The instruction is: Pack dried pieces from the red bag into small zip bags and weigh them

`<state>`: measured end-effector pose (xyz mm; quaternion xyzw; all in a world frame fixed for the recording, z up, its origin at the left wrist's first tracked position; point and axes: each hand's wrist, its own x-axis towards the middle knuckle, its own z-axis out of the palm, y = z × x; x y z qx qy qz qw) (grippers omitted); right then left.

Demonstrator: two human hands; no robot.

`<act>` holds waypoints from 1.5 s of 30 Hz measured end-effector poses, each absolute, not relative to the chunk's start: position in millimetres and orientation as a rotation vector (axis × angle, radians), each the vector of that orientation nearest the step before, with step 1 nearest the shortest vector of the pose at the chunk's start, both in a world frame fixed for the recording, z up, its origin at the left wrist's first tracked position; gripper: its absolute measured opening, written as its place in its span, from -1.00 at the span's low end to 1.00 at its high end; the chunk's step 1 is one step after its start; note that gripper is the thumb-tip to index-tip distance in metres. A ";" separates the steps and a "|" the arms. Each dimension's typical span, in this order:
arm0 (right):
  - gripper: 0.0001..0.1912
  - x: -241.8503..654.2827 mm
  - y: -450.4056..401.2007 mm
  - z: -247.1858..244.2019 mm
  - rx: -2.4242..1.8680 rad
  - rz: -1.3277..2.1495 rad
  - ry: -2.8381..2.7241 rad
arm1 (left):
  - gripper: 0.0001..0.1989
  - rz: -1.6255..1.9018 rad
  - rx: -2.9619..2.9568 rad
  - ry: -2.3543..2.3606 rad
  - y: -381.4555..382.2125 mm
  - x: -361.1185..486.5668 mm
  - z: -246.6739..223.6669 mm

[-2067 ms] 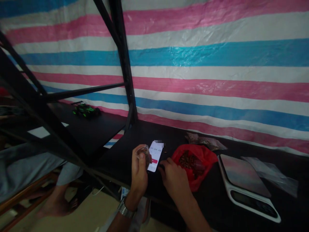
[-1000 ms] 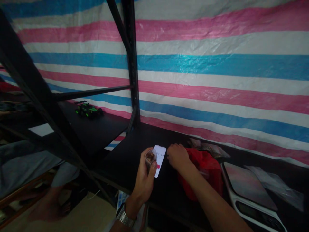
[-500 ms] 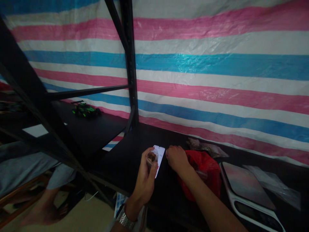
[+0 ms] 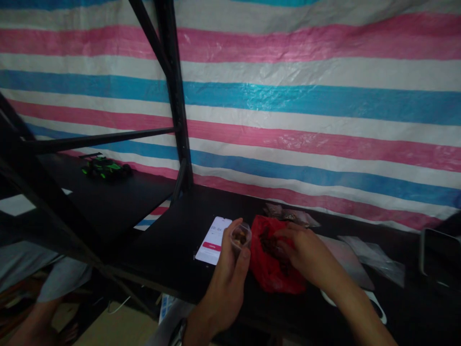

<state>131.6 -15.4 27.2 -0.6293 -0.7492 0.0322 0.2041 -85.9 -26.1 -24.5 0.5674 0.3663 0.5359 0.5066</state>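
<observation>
My left hand (image 4: 230,274) is closed around a small clear plastic bag (image 4: 240,236), its mouth facing up and small brown pieces showing inside. Close by on the right, a red plastic bag (image 4: 268,278) lies opened out on the black table, with dark brown pieces (image 4: 271,244) in it. My right hand (image 4: 306,247) reaches into the red bag with its fingers bent down among the pieces. What lies between those fingertips is hidden. Left of my left hand, a phone (image 4: 213,240) with a lit white screen and a red button lies flat.
Filled clear packets (image 4: 291,215) lie behind the red bag. A kitchen scale (image 4: 347,262), partly behind my right arm, and flat clear bags (image 4: 378,259) are to the right. A green toy car (image 4: 104,167) stands on the left shelf. A seated person's leg (image 4: 50,293) shows lower left.
My right hand has moved right, from beside the phone into the red bag. My left hand with the clear bag has shifted right, uncovering the phone. The camera view has turned right.
</observation>
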 end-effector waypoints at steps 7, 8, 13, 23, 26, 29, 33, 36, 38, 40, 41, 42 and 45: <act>-0.53 128.9 -57.9 15.8 -1.348 0.767 -1.578 | -0.48 1.108 1.397 0.860 -19.5 -24.8 -5.3; -0.47 126.3 -59.6 15.0 -1.316 0.806 -1.546 | -0.47 1.074 1.395 0.886 -16.1 -18.8 -8.9; -0.49 124.3 -52.6 6.5 -1.312 0.894 -1.514 | -0.47 1.069 1.520 0.941 -10.3 -13.9 -28.7; -0.46 148.6 -17.7 14.7 -1.963 0.211 -2.119 | -0.42 1.305 1.616 1.341 -11.9 -39.9 -68.4; -0.47 147.7 -8.3 12.1 -1.950 0.142 -2.166 | -0.46 1.284 1.445 1.226 -8.4 -35.0 -73.4; -0.52 147.5 -6.8 5.0 -1.961 0.158 -2.140 | -0.51 1.345 1.308 1.169 -4.4 -34.0 -69.3; -0.49 149.8 -10.0 -0.2 -1.949 0.144 -2.100 | -0.58 1.363 1.231 1.121 -2.5 -33.4 -61.9; -0.49 154.1 -10.6 -4.8 -1.902 0.165 -2.027 | -0.62 1.376 1.221 1.088 -3.2 -30.8 -61.0; -0.51 158.2 -10.3 -10.0 -1.832 0.256 -1.937 | -0.63 1.367 1.241 1.077 -3.7 -29.1 -61.5; -0.54 162.7 -11.0 -14.9 -1.737 0.396 -1.798 | -0.65 1.355 1.272 1.087 -4.4 -28.1 -61.6; -0.56 164.9 -12.0 -16.3 -1.677 0.470 -1.721 | -0.66 1.356 1.289 1.097 -5.0 -27.9 -61.3; -0.58 167.1 -13.6 -16.4 -1.620 0.537 -1.648 | -0.67 1.364 1.305 1.111 -5.6 -27.8 -61.0; -0.58 175.5 -22.0 -9.4 -1.473 0.700 -1.492 | -0.71 1.406 1.356 1.140 -8.3 -28.4 -60.9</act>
